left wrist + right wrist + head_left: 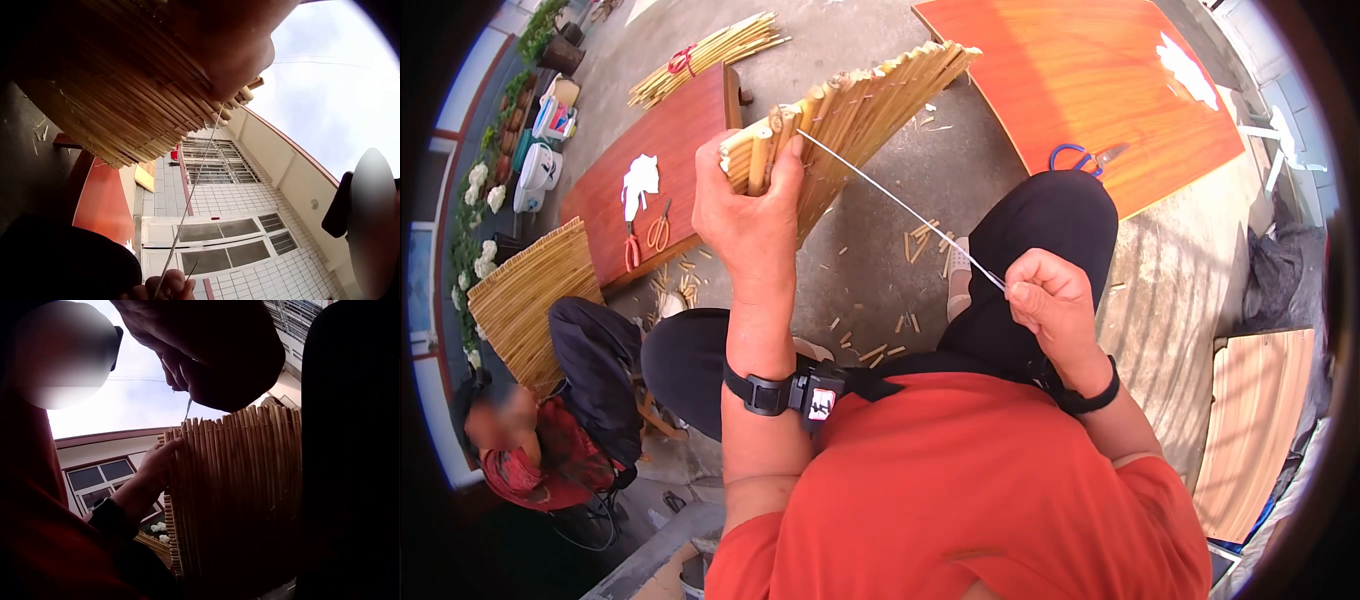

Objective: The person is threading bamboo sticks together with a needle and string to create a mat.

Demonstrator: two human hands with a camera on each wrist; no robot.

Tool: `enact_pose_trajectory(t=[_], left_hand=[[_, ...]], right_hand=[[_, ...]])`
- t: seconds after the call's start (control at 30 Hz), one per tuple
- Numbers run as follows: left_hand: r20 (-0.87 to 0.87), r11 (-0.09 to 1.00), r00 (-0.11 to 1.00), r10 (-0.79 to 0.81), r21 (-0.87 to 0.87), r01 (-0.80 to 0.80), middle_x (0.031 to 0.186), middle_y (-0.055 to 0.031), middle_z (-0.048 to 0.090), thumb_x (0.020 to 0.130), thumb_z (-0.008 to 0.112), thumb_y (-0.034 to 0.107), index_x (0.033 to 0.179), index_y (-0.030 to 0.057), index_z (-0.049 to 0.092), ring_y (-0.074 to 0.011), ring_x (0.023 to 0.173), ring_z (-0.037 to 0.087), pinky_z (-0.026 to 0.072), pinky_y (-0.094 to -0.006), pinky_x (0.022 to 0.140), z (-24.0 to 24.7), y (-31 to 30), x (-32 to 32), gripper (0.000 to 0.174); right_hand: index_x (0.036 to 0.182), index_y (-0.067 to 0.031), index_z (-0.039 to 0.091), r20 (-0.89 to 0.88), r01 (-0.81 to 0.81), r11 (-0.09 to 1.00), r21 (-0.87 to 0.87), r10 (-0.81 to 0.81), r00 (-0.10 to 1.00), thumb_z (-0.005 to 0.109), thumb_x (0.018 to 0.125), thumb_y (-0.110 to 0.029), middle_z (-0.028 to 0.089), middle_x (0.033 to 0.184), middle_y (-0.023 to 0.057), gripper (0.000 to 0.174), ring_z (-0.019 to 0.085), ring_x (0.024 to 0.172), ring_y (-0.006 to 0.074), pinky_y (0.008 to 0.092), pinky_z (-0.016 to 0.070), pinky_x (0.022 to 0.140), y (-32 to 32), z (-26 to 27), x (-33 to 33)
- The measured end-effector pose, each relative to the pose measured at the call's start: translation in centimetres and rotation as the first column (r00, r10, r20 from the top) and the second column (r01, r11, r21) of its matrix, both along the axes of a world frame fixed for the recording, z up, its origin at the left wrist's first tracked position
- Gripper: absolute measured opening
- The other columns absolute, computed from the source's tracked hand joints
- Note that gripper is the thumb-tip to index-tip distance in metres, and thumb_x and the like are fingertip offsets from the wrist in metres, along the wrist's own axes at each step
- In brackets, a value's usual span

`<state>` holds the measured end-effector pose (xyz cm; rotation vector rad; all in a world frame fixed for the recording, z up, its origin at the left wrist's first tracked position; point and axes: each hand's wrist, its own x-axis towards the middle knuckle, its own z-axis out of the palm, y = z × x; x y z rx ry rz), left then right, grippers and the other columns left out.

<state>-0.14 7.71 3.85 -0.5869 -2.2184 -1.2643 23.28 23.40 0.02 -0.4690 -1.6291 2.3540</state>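
A mat of stalks (870,115), laid side by side and stitched with thread, stands tilted up in front of me. My left hand (750,225) grips its near end, thumb on one face and fingers on the other. From beside that thumb a white string (900,205) runs taut down to my right hand (1055,300), which pinches it over my right thigh. A thin needle-like point (193,270) sticks out from the right fingers in the left wrist view. In the right wrist view the mat (234,462) spreads below the dark right hand (219,362).
A dark red board (665,150) on the left bears pliers (632,248), scissors (659,228) and a white cloth. Blue-handled scissors (1075,158) lie on the orange tabletop (1020,70). Stalk offcuts litter the floor. Another person (550,450) sits at the left by a second mat (540,295).
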Motion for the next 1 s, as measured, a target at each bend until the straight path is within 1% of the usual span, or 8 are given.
enact_pose_trajectory(t=[0.13, 0.2, 0.4, 0.6, 0.83, 0.87, 0.9, 1.0], left_hand=[[0.010, 0.997, 0.997, 0.074, 0.001, -0.074, 0.086, -0.0089, 0.069, 0.073, 0.083, 0.018, 0.097, 0.0035, 0.059, -0.0191, 0.076, 0.068, 0.0535, -0.0326, 0.072, -0.1, -0.6, -3.3, 0.037], [-0.020, 0.998, 0.998, 0.061, -0.022, -0.062, 0.086, -0.0092, 0.069, 0.073, 0.083, 0.020, 0.098, 0.0036, 0.058, -0.0194, 0.076, 0.069, 0.0539, -0.0325, 0.072, -0.1, -0.3, -3.6, 0.039], [0.037, 0.997, 0.998, 0.059, -0.060, -0.056, 0.091, -0.0090, 0.070, 0.075, 0.084, 0.023, 0.102, 0.0012, 0.059, -0.0146, 0.079, 0.068, 0.0531, -0.0301, 0.075, 0.1, 0.7, -4.4, 0.043], [0.068, 0.982, 0.989, 0.131, -0.143, -0.121, 0.111, -0.0220, 0.064, 0.069, 0.088, 0.031, 0.122, -0.0035, 0.048, -0.0332, 0.103, 0.064, 0.0485, -0.0407, 0.090, -0.2, -0.9, -5.7, 0.075], [0.068, 0.979, 0.978, 0.198, -0.059, -0.194, 0.128, -0.0261, 0.053, 0.068, 0.089, 0.024, 0.132, -0.0027, 0.042, -0.0372, 0.119, 0.054, 0.0433, -0.0435, 0.098, -0.8, -0.9, -5.7, 0.084], [-0.105, 0.972, 0.973, 0.207, -0.086, -0.217, 0.130, -0.0253, 0.052, 0.068, 0.088, 0.020, 0.135, -0.0013, 0.040, -0.0372, 0.121, 0.052, 0.0428, -0.0425, 0.099, -0.9, -0.8, -5.4, 0.085], [-0.275, 0.965, 0.940, 0.203, -0.109, -0.240, 0.132, -0.0244, 0.051, 0.068, 0.087, 0.016, 0.138, 0.0001, 0.039, -0.0371, 0.123, 0.051, 0.0423, -0.0416, 0.101, -0.6, -0.6, -5.1, 0.087], [-0.191, 0.942, 0.973, 0.131, -0.282, -0.182, 0.135, -0.0216, 0.050, 0.069, 0.084, 0.009, 0.142, 0.0033, 0.037, -0.0358, 0.126, 0.048, 0.0411, -0.0400, 0.103, 1.0, -0.9, -4.5, 0.087]], right_hand=[[0.083, -0.0037, 0.056, -0.069, 0.072, 0.982, -0.177, -0.085, 0.994, 0.067, 0.093, -0.025, 0.051, 0.067, -0.0020, 0.026, 0.039, 0.053, 0.0039, 0.0205, 0.0304, 0.048, 1.7, -2.1, 8.1], [0.084, -0.0029, 0.056, 0.057, 0.104, 0.978, 0.180, -0.116, 0.992, 0.068, 0.092, -0.023, 0.050, 0.066, -0.0021, 0.025, 0.039, 0.055, 0.0045, 0.0205, 0.0314, 0.050, 0.9, -1.9, 10.3], [0.083, -0.0039, 0.056, 0.107, 0.117, 0.984, -0.136, -0.103, 0.989, 0.068, 0.093, -0.021, 0.049, 0.067, -0.0028, 0.023, 0.039, 0.056, 0.0040, 0.0201, 0.0317, 0.051, -1.9, -2.4, 10.0], [0.091, -0.0036, 0.053, -0.061, 0.086, 0.983, -0.164, -0.097, 0.993, 0.061, 0.097, -0.025, 0.042, 0.064, -0.0037, 0.024, 0.036, 0.054, 0.0052, 0.0211, 0.0304, 0.051, -0.7, -2.7, 6.8], [0.095, -0.0013, 0.054, -0.039, -0.105, 0.941, -0.320, 0.097, 0.994, 0.057, 0.097, -0.016, 0.045, 0.067, -0.0016, 0.015, 0.039, 0.057, 0.0062, 0.0221, 0.0332, 0.053, -0.2, -2.0, 6.5], [0.095, -0.0023, 0.054, -0.010, -0.138, 0.929, -0.343, 0.143, 0.990, 0.059, 0.096, -0.012, 0.045, 0.068, -0.0030, 0.011, 0.038, 0.057, 0.0049, 0.0214, 0.0330, 0.054, -0.3, -1.7, 6.3], [0.098, -0.0024, 0.055, 0.018, -0.136, 0.931, -0.338, 0.151, 0.988, 0.062, 0.093, -0.010, 0.044, 0.068, -0.0046, 0.011, 0.037, 0.058, 0.0039, 0.0206, 0.0324, 0.054, -0.4, -1.8, 6.0], [0.102, -0.0029, 0.058, 0.066, -0.107, 0.977, -0.183, 0.121, 0.990, 0.066, 0.088, -0.005, 0.041, 0.069, -0.0076, 0.016, 0.034, 0.059, 0.0019, 0.0191, 0.0302, 0.054, -0.4, -0.5, 4.1]])
